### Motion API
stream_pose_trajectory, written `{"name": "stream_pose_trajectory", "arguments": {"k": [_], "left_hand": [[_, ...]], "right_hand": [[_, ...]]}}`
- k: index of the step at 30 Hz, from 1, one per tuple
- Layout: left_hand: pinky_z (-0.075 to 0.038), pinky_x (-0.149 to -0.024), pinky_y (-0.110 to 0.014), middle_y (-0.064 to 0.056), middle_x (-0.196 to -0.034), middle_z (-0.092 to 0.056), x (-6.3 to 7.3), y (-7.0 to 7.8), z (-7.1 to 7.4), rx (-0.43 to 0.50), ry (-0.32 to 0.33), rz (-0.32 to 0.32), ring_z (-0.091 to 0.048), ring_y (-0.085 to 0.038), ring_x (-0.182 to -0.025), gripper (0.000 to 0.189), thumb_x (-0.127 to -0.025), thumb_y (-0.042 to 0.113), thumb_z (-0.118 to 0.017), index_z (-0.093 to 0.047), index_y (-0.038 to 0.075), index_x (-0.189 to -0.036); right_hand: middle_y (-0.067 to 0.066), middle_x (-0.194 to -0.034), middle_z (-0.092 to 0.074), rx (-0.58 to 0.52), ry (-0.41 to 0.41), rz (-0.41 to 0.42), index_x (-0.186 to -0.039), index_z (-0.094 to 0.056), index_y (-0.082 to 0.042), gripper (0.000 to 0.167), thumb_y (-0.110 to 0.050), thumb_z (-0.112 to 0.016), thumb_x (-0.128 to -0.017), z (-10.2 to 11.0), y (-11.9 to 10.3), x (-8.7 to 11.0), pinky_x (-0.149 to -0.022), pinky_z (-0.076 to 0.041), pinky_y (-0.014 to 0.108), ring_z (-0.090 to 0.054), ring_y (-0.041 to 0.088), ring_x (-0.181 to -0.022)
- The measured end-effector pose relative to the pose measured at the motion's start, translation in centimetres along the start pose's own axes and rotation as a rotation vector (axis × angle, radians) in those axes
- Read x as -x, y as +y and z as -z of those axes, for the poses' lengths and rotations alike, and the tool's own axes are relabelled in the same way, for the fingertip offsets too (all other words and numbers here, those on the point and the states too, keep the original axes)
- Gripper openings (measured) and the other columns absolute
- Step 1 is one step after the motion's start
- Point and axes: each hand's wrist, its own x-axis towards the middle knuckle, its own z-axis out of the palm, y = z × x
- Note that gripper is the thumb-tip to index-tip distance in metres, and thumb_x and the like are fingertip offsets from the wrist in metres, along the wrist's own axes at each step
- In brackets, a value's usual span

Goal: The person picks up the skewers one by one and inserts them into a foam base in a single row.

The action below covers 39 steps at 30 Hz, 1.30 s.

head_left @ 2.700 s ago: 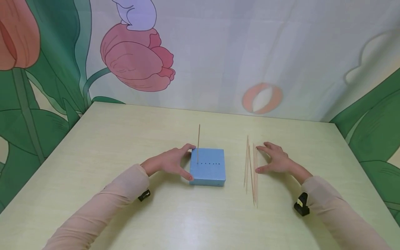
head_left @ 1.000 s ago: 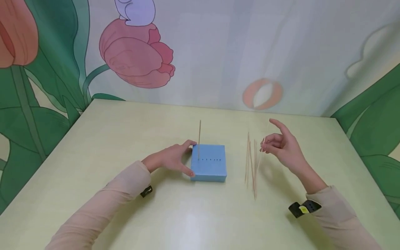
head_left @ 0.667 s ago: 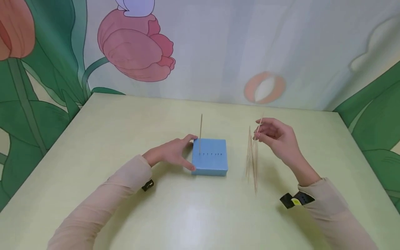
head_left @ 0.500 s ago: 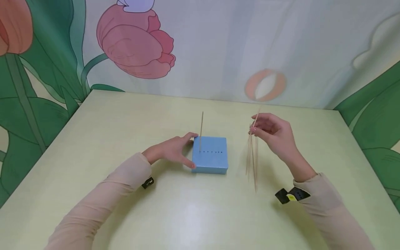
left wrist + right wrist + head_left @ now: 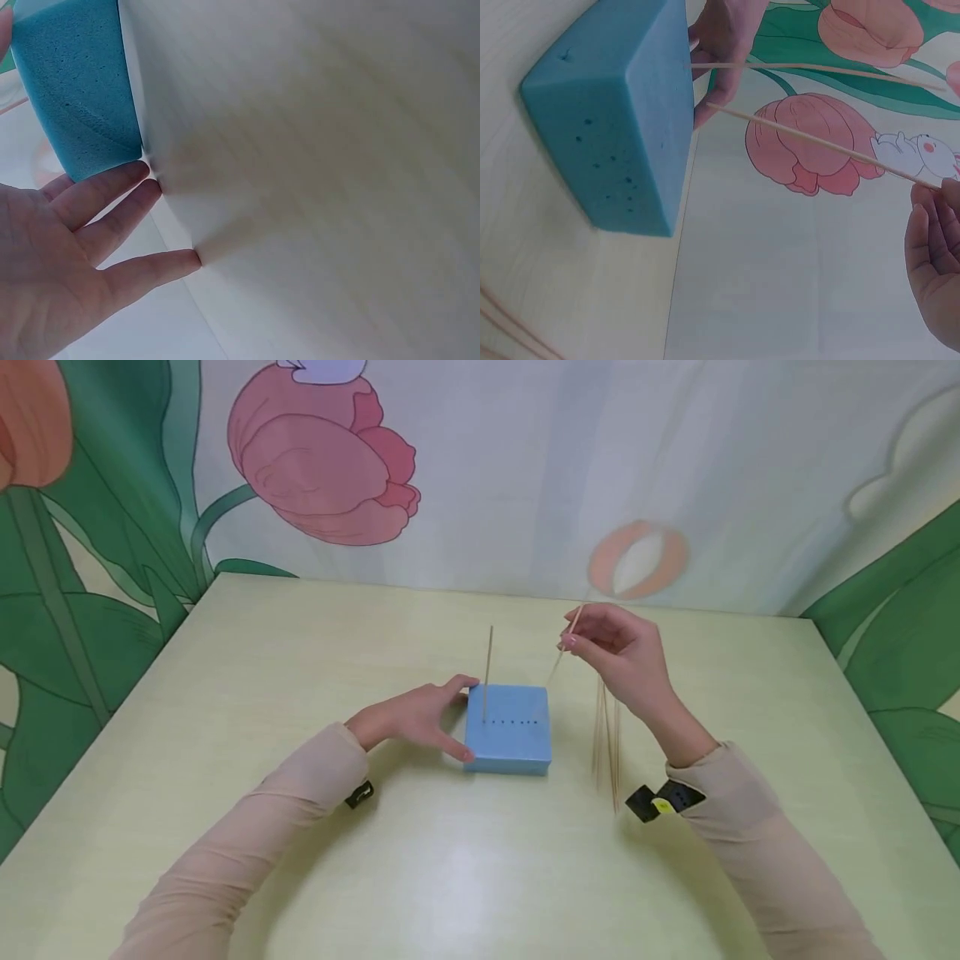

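A light blue foam block (image 5: 510, 745) lies on the table, a row of small holes across its top. My left hand (image 5: 414, 717) holds its left side, thumb at the near corner and a finger at the far corner; the other fingers spread against the tabletop in the left wrist view. One thin wooden skewer (image 5: 488, 662) stands upright in the row's leftmost hole. Between thumb and fingertips, my right hand (image 5: 628, 658) pinches another skewer (image 5: 817, 139), slanted, its lower end above the block's far right corner. That end is blurred in the head view.
Several loose skewers (image 5: 607, 747) lie on the pale table (image 5: 450, 877) to the right of the block, partly under my right hand. Behind the table's far edge hangs a curtain (image 5: 495, 468) printed with flowers. Dark bands (image 5: 666, 800) sit at both wrists.
My right hand has picked one skewer from the loose bunch, raised it and carried it left towards the block. The left hand stays at the block. The head view has tilted down slightly.
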Motion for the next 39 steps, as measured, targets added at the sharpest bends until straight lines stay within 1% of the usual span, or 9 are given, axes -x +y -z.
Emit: {"name": "stream_pose_trajectory", "arguments": {"k": [3,7,10,13,18,27,32,39], "left_hand": [[-0.025,-0.104,-0.040,-0.014,-0.142,-0.035,0.0,0.2,0.4,-0.004,0.012,0.002,-0.031,-0.026,-0.129,0.103,-0.067,0.045,-0.078,-0.015,0.011,-0.142],[-0.023,-0.105,-0.040,-0.015,-0.142,-0.035,-0.1,0.3,0.8,0.014,0.011,0.000,-0.029,-0.026,-0.130,0.102,-0.067,0.042,-0.078,-0.016,0.011,-0.142],[-0.023,-0.105,-0.040,-0.016,-0.142,-0.034,-0.2,0.4,0.8,0.017,0.005,-0.004,-0.030,-0.026,-0.130,0.102,-0.067,0.042,-0.078,-0.016,0.010,-0.141],[-0.022,-0.105,-0.041,-0.016,-0.142,-0.034,-0.2,0.4,0.7,0.015,0.001,-0.003,-0.029,-0.027,-0.130,0.102,-0.067,0.043,-0.078,-0.016,0.010,-0.141],[-0.022,-0.105,-0.042,-0.016,-0.142,-0.033,0.0,0.4,0.6,0.018,-0.007,0.004,-0.029,-0.028,-0.131,0.102,-0.067,0.043,-0.078,-0.016,0.011,-0.141],[-0.025,-0.104,-0.040,-0.015,-0.142,-0.034,-0.1,0.2,0.4,0.012,0.001,-0.017,-0.032,-0.026,-0.129,0.102,-0.067,0.045,-0.078,-0.017,0.010,-0.141],[-0.024,-0.105,-0.041,-0.018,-0.141,-0.035,0.0,0.3,0.3,0.021,0.002,-0.016,-0.031,-0.027,-0.130,0.100,-0.068,0.043,-0.077,-0.017,0.010,-0.141],[-0.024,-0.105,-0.041,-0.019,-0.140,-0.035,0.2,0.4,0.1,0.035,0.000,-0.014,-0.030,-0.027,-0.130,0.099,-0.069,0.042,-0.077,-0.017,0.010,-0.141]], "right_hand": [[-0.002,-0.081,-0.065,-0.013,-0.003,0.038,-0.094,-0.060,0.012,0.015,0.011,-0.063,-0.079,-0.8,-0.1,-0.6,-0.068,-0.051,0.026,-0.064,0.014,-0.073],[0.008,-0.081,-0.066,-0.005,-0.020,0.079,-0.093,-0.061,0.011,0.014,0.008,-0.064,-0.079,-1.8,0.0,-0.9,-0.068,-0.051,0.026,-0.064,0.017,-0.073],[0.016,-0.081,-0.065,0.018,-0.035,0.099,-0.092,-0.062,0.010,0.015,0.010,-0.064,-0.078,-2.5,0.1,-0.9,-0.069,-0.051,0.026,-0.064,0.014,-0.073],[0.019,-0.081,-0.065,0.040,-0.051,0.118,-0.092,-0.062,0.010,0.014,0.011,-0.064,-0.078,-3.0,0.3,-0.9,-0.069,-0.051,0.025,-0.064,0.010,-0.072],[0.016,-0.081,-0.066,0.075,-0.070,0.143,-0.090,-0.062,0.008,0.013,0.008,-0.065,-0.078,-3.8,0.6,-0.8,-0.070,-0.051,0.026,-0.064,0.010,-0.073],[0.011,-0.078,-0.067,0.169,-0.115,0.196,-0.091,-0.065,0.004,0.014,0.005,-0.067,-0.077,-5.0,1.0,-0.6,-0.068,-0.051,0.027,-0.063,0.017,-0.069],[0.010,-0.076,-0.067,0.200,-0.133,0.196,-0.090,-0.066,0.003,0.014,0.006,-0.068,-0.077,-5.4,1.6,-0.3,-0.067,-0.051,0.027,-0.064,0.017,-0.068],[0.010,-0.078,-0.067,0.226,-0.169,0.208,-0.088,-0.066,0.005,0.012,0.005,-0.069,-0.076,-5.8,2.4,0.5,-0.065,-0.052,0.027,-0.064,0.018,-0.068]]}}
